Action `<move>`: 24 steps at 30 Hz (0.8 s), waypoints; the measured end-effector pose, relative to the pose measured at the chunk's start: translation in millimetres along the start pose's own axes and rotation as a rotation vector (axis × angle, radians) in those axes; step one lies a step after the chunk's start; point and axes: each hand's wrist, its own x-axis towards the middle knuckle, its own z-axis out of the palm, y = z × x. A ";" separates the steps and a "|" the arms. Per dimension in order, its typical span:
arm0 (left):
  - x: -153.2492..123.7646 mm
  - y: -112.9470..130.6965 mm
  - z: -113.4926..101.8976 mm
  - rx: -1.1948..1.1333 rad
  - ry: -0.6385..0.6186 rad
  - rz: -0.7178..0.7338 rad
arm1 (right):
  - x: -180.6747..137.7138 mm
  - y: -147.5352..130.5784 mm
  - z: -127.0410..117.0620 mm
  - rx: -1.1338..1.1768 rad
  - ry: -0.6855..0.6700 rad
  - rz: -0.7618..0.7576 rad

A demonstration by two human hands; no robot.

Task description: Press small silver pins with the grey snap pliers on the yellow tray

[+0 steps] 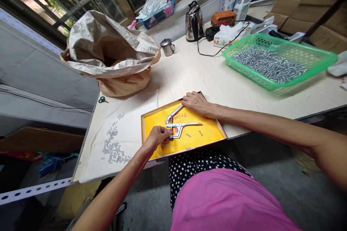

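Note:
A silver hand-press pliers [179,125] with a spring lies in a shallow yellow-lined tray [211,142], its two handles spread apart. My left hand [158,135] is at the jaw end, thumb and fingers pinched together; what they hold, if anything, is too small to make out. The fingers of my right hand [197,104] are curled over the end of the upper handle, near the tray's far rim. A few small metal pins [201,133] lie on the yellow lining.
Loose metal pins [112,149] lie on a white cloth [92,158] at left. Small green-handled scissors [103,99] and an open sack [124,81] are beyond. A green basket [252,74] of metal pieces stands right. Behind are a lidded cup [167,47] and a kettle [194,23].

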 end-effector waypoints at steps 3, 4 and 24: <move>0.4 -2.2 1.2 -0.013 0.018 0.012 | -6.2 0.5 -0.1 0.109 -0.013 0.011; 0.9 -2.7 1.3 -0.016 0.020 0.009 | -10.0 0.2 0.4 0.138 -0.009 0.002; -12.1 -6.2 21.2 0.558 0.437 0.550 | -49.1 -36.2 -14.8 0.111 -0.020 -0.089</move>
